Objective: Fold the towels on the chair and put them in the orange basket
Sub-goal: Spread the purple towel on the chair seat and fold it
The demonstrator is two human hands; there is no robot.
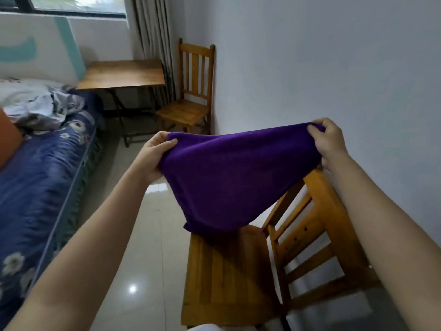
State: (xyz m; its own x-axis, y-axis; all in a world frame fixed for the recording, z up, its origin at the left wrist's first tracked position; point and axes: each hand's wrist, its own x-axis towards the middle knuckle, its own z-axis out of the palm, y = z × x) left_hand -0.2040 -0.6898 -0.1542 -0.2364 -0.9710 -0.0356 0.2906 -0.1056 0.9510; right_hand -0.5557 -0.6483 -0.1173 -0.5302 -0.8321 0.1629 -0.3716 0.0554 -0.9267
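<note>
Purple towel (233, 177): I see it held up in the air between both hands, pulled taut along its top edge. The body sags to a rounded lower end over the front of the near chair's seat. I cannot tell whether it touches the wood.
Left hand (155, 156): fingers and thumb are curled round the towel's left end, gripping a bunch of the cloth.
Right hand (330, 139): fingers are curled over the towel's top right corner and pinch it, a little higher than the left hand.
Near chair (226, 278): wooden, right below the towel, its slatted back against the wall (334, 68) on my right.
Floor (148, 235): glossy pale tiles between chair and bed.
Bed (43, 168): along my left, with a blue flowered cover and crumpled pale cloth near its far end.
Orange shape (8, 137): on the bed at the left edge. Only a sliver shows, so I cannot tell what it is.
Far end: a second wooden chair (191, 108) stands against the wall, with a wooden table (124, 72) just beside it and a curtain (152, 32) behind.
</note>
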